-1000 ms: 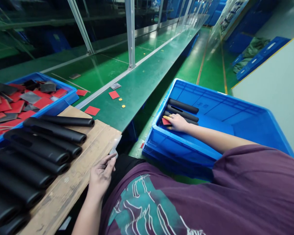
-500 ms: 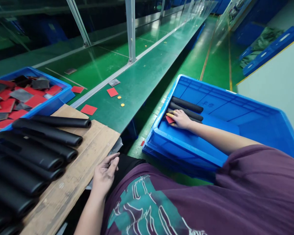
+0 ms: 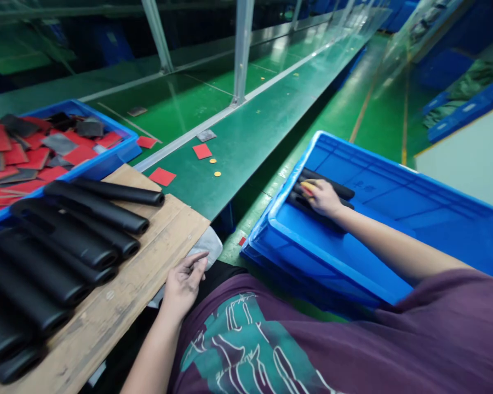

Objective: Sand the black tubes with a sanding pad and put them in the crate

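My right hand, with yellow covers on some fingertips, reaches into the large blue bin. Its fingers are closed on a red square pad, mostly hidden by them. The hand is over several black tubes lying side by side at the bin's near-left end. Whether the pad touches a tube I cannot tell. My left hand hangs by the edge of the wooden board, its fingers loosely bent, thumb apart from the forefinger, nothing in it. More black tubes lie in a row on the board.
A blue tray of red and grey square pads stands behind the tubes on the left. On the long green bench lie loose red pads and two small yellow discs. Metal posts rise along the bench.
My right hand has shifted with the red pad from beside the tubes onto them, and less of the pad shows. My left hand is nearly still; the view has swung left.
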The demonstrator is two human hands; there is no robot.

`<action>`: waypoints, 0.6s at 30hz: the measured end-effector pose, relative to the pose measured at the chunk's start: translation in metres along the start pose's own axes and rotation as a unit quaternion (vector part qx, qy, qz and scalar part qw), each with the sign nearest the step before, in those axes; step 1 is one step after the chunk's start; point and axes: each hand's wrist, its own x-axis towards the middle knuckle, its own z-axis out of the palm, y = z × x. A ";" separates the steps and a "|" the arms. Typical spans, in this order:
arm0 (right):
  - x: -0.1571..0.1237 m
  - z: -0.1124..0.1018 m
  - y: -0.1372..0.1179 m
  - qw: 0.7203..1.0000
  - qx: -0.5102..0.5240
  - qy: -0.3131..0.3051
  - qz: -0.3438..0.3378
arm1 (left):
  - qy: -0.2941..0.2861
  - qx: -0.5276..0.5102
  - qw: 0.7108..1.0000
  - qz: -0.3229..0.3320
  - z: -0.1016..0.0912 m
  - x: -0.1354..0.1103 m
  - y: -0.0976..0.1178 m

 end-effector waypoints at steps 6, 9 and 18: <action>0.062 -0.053 -0.045 0.953 0.120 0.276 -0.020 | 0.058 -0.040 0.997 0.018 -0.017 -0.006 0.004; 0.103 -0.070 -0.103 0.942 0.187 0.257 -0.105 | 0.104 -0.046 0.993 0.028 -0.028 -0.007 0.002; 0.199 0.020 -0.321 0.956 0.197 -0.153 -0.153 | 0.153 -0.056 0.985 0.063 -0.051 -0.017 -0.029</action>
